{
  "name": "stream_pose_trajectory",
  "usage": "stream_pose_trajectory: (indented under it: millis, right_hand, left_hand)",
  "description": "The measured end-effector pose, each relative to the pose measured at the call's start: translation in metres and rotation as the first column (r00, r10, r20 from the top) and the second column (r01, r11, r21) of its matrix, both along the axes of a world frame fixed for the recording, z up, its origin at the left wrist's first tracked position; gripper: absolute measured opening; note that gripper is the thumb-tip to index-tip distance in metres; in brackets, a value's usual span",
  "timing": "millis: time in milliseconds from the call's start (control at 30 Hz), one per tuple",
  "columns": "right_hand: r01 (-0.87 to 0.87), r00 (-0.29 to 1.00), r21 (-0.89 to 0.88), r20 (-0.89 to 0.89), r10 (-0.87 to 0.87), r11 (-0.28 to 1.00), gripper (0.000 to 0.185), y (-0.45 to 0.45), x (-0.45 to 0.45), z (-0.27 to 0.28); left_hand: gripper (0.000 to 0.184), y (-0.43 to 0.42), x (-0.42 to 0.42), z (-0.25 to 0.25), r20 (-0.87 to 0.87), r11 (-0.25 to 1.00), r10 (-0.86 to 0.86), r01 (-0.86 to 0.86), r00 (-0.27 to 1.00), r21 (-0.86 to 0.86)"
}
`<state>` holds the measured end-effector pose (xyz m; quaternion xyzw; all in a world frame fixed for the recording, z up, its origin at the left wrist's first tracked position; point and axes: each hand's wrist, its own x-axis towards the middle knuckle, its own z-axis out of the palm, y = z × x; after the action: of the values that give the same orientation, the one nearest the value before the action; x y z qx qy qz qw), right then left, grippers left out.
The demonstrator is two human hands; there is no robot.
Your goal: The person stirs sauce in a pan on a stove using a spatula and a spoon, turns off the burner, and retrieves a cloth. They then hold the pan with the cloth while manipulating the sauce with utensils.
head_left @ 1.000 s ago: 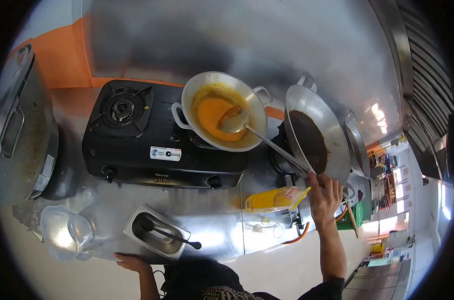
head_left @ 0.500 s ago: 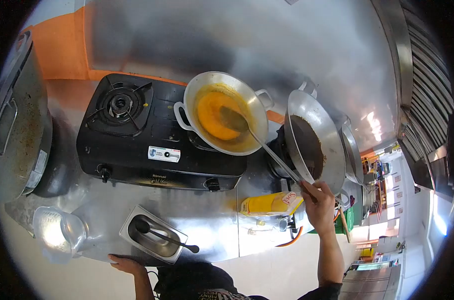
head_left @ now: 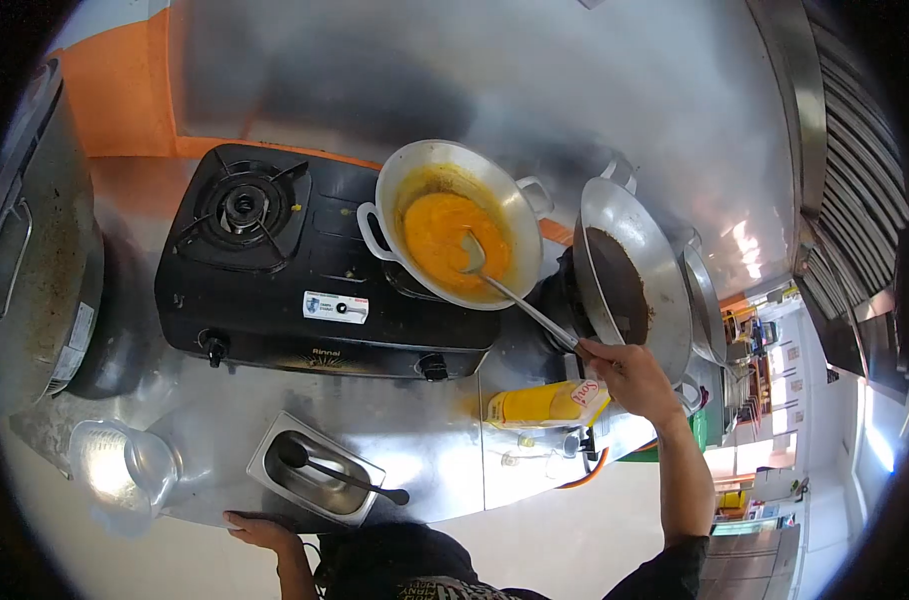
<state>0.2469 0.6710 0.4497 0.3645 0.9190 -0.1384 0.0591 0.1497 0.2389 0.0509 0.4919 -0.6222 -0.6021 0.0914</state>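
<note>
My right hand (head_left: 627, 378) is closed around the long handle of a metal ladle (head_left: 528, 308). The ladle's head dips into thick yellow-orange sauce (head_left: 443, 232) inside a two-handled metal wok (head_left: 430, 157), which sits over the right burner of a black gas stove (head_left: 275, 325). At the counter's front edge rests my left hand (head_left: 262, 533), fingers extended and holding nothing. Close to it is a steel rectangular pan (head_left: 262, 470) with a dark spoon (head_left: 340, 475) lying across it.
A second wok (head_left: 650, 240) with dark contents stands right of the stove. Below my right forearm lies a yellow bottle-like pack (head_left: 535, 405). A clear plastic container (head_left: 125, 470) sits front left, near a big metal pot (head_left: 40, 250). The left burner (head_left: 243, 208) carries nothing.
My right hand has shifted left and slightly up, and the ladle's head has turned and moved lower in the sauce. My left hand stays at the counter edge; the view shifts slightly.
</note>
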Motion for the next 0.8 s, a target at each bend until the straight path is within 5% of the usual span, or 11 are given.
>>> stream_pose_trajectory:
  millis: [133,333,533,633,800]
  right_hand:
    - [-0.182,0.983,0.084,-0.019,0.184,0.98,0.03,0.012,-0.008,0.005]
    - [-0.231,0.956,0.177,0.225,0.189,0.957,0.028,0.008,-0.024,0.047]
    - [-0.28,0.899,0.022,0.357,0.254,0.96,0.028,0.013,-0.047,0.098]
    - [-0.124,0.886,-0.029,0.447,0.124,0.992,0.029,0.002,-0.062,0.117]
    - [-0.248,0.902,-0.006,0.364,0.233,0.969,0.03,0.011,-0.051,0.092]
  left_hand:
    - [0.073,-0.005,0.002,-0.003,0.004,0.999,-0.044,0.045,0.999,-0.011]
    - [0.076,-0.009,0.003,-0.008,0.067,0.995,-0.07,0.075,0.995,-0.072]
    - [0.077,-0.005,0.001,-0.003,0.036,0.999,-0.05,0.051,0.998,-0.017]
    - [0.074,0.0,-0.002,0.009,0.019,1.0,-0.023,0.022,1.0,0.014]
    - [0.075,-0.001,-0.002,0.006,0.067,1.0,-0.013,0.012,0.998,0.019]
